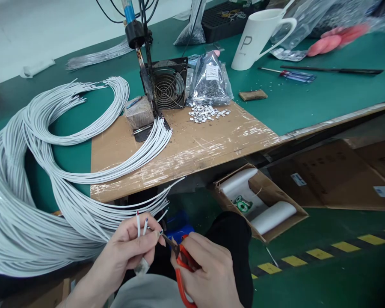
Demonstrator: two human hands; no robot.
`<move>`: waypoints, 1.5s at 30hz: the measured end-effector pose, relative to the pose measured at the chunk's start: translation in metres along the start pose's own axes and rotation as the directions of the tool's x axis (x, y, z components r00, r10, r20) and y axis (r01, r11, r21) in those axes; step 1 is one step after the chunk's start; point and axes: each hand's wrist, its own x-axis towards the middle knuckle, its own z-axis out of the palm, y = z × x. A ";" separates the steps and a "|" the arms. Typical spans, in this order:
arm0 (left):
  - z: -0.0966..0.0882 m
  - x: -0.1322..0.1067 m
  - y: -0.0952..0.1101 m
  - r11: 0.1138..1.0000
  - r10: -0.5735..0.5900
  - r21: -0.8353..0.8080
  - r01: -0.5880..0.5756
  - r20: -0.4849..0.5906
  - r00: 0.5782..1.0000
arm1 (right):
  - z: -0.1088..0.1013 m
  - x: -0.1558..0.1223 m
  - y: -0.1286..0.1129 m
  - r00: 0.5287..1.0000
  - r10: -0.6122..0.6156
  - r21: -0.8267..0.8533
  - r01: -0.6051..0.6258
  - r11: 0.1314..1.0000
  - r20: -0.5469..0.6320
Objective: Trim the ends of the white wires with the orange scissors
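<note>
Close in front of my body, my left hand (131, 244) pinches a few white cable ends (138, 224), whose tips show dark or reddish cores. My right hand (208, 269) is wrapped round the orange handles of a pair of scissors (180, 265). The blades meet a small piece at my left fingertips; whether they are fully closed on it is hard to see. Something pale and crumpled hangs below my left fingers. A large bundle of white cables (67, 205) loops over the table's left side, its loose ends fanning out just behind my left hand.
A soldering iron stand (144, 81) and a small fan (167, 83) stand on a brown board (211, 141). Small white parts (207, 113) lie before a silvery bag (210, 81). Further right are a white mug (255, 40) and screwdriver (295, 76). An open cardboard box (295, 218) sits below the table.
</note>
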 end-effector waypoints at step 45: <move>-0.005 0.003 -0.009 0.990 0.042 -0.138 -0.032 0.074 0.996 | -0.004 0.000 -0.001 0.989 0.127 0.118 -0.135 0.984 0.075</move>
